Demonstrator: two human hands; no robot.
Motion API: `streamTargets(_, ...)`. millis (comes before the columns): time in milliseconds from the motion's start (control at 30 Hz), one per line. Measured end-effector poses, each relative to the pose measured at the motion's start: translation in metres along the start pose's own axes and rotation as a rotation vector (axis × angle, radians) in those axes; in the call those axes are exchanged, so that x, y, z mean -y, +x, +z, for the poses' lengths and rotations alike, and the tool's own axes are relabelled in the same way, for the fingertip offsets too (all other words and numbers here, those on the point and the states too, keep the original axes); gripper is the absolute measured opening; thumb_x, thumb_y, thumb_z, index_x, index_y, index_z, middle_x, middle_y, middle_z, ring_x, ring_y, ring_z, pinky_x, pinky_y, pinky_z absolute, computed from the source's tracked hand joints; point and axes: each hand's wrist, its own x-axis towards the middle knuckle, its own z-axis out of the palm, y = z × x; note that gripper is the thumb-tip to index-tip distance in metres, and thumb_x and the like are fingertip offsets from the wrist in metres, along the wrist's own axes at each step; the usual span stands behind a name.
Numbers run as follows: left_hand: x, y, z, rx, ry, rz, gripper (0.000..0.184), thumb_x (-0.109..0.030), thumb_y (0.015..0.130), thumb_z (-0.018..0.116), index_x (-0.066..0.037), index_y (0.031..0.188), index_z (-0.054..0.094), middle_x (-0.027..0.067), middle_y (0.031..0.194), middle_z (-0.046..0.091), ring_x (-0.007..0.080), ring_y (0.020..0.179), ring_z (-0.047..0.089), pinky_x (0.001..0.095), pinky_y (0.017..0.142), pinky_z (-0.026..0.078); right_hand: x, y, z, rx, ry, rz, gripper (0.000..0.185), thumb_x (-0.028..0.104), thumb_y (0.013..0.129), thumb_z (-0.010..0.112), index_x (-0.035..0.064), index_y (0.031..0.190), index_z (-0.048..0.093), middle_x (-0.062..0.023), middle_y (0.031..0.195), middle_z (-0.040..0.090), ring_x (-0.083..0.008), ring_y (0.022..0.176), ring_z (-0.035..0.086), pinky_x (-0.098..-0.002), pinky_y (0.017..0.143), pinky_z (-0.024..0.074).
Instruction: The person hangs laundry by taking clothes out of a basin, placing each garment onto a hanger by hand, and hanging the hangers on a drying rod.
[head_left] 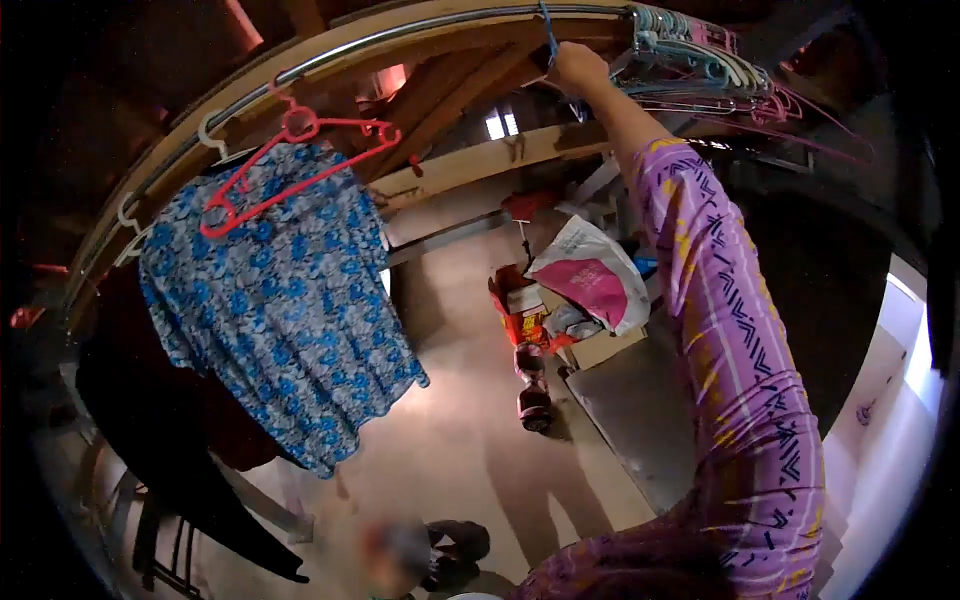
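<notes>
In the head view, the right hand (580, 70) is raised high, its fingers curled together around a slim blue hanger hook (549, 32). The hook is thin, smooth-looking and mid-blue; it stands nearly upright in front of the metal rail (400, 45), its top cut off by the picture's edge. Whatever continues below is hidden by the fist, so its full shape cannot be told. The left hand is out of view, so its grip cannot be told.

Just right of the grip, a dense bunch of hangers (690, 50), white, pale blue and pink, hangs from the rail. Well to the left of the grip hang a bare red hanger (299, 124) and a blue-and-grey floral top (290, 310), with dark clothing beyond it. Far below the grip lie a white-and-pink bag (590, 275) and a two-wheeled board (533, 390). A purple patterned sleeve (740, 340) covers the raised arm.
</notes>
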Motion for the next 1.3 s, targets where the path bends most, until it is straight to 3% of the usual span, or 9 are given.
streamTargets(233,-0.021,0.027,0.031,-0.155,-0.205,-0.377,0.021,-0.023,0.081,0.05,-0.004,0.089,0.047,0.0041,0.083,0.047,0.0138,0.073,0.046,0.0256,0.066,0.04,-0.003,0.007,-0.001,-0.267,-0.382,-0.015,0.042,0.033,0.064,0.064,0.0075,0.097,0.056,-0.0188,0.095,0.056,-0.0343,0.089,0.054,-0.0423,0.076,0.0428)
streamTargets(333,-0.057,0.041,0.061,-0.221,-0.163,-0.541,0.017,-0.022,0.077,0.054,-0.009,0.072,0.046,-0.0017,0.067,0.042,0.0073,0.058,0.04,0.0197,0.051,0.039,0.051,0.011,0.009,-0.787,0.006,-0.65,0.033,0.029,0.079,0.049,-0.0011,0.09,0.055,-0.0185,0.075,0.056,-0.028,0.068,0.055,-0.0384,0.061,0.0432)
streamTargets(400,-0.069,0.045,0.07,-0.184,-0.185,-0.544,0.018,-0.025,0.077,0.053,-0.01,0.07,0.046,-0.002,0.067,0.041,0.008,0.059,0.041,0.0217,0.052,0.04,0.137,-0.025,-0.027,-0.651,0.461,-0.713,0.026,0.025,0.08,0.046,0.0009,0.081,0.055,-0.0147,0.062,0.052,-0.0235,0.049,0.048,-0.0359,0.047,0.0408)
streamTargets(467,-0.066,0.038,0.074,-0.141,-0.448,-0.445,0.012,-0.019,0.075,0.054,-0.008,0.076,0.048,0.0008,0.074,0.045,0.0112,0.068,0.045,0.0243,0.06,0.041,0.202,-0.034,-0.025,-0.049,0.813,-0.737,0.034,0.041,0.08,0.042,0.0198,0.101,0.058,-0.0103,0.109,0.053,-0.0305,0.1,0.049,-0.0478,0.083,0.0363)
streamTargets(533,-0.051,0.024,0.068,-0.051,-0.845,-0.334,0.02,-0.004,0.07,0.056,-0.001,0.089,0.053,0.0065,0.089,0.054,0.0159,0.083,0.052,0.0258,0.074,0.041,0.259,-0.062,-0.022,0.026,0.796,-0.607,0.038,0.043,0.081,0.039,0.0233,0.112,0.049,-0.01,0.111,0.051,-0.0323,0.103,0.047,-0.0476,0.086,0.0351)
streamTargets(600,-0.041,-0.004,0.05,-0.253,0.225,-0.313,0.023,0.0,0.069,0.051,0.0,0.092,0.051,0.008,0.093,0.053,0.0158,0.086,0.051,0.0258,0.076,0.041,0.333,-0.052,0.024,-0.018,0.868,-0.728,0.043,0.046,0.079,0.041,0.0255,0.117,0.043,-0.0112,0.112,0.05,-0.0319,0.105,0.046,-0.046,0.089,0.0332)
streamTargets(700,-0.056,-0.022,0.043,-0.301,0.157,-0.324,0.02,-0.002,0.073,0.05,0.002,0.093,0.05,0.0106,0.093,0.052,0.0164,0.088,0.049,0.0265,0.076,0.04,0.379,-0.027,0.072,-0.021,0.53,-0.83,0.043,0.043,0.079,0.042,0.0162,0.113,0.045,-0.0168,0.109,0.051,-0.0343,0.099,0.049,-0.0447,0.085,0.0366)
streamTargets(867,-0.085,-0.024,0.042,-0.316,0.098,-0.23,0.015,0.007,0.073,0.052,0.0,0.086,0.051,0.0048,0.083,0.054,0.0105,0.076,0.051,0.021,0.066,0.042,0.347,-0.02,0.088,-0.047,0.545,-0.453,0.049,0.047,0.074,0.043,0.0012,0.077,0.062,-0.0199,0.088,0.059,-0.0348,0.086,0.055,-0.0431,0.074,0.0426)
streamTargets(1300,-0.05,0.016,0.02,-0.186,0.166,-0.248,0.021,0.012,0.068,0.049,0.0,0.084,0.052,0.0033,0.084,0.054,0.0109,0.081,0.05,0.0209,0.074,0.039,0.137,0.013,0.099,-0.27,0.774,-0.196,0.044,0.028,0.073,0.057,0.0013,0.106,0.047,-0.0111,0.078,0.06,-0.0188,0.072,0.058,-0.0273,0.065,0.0438)
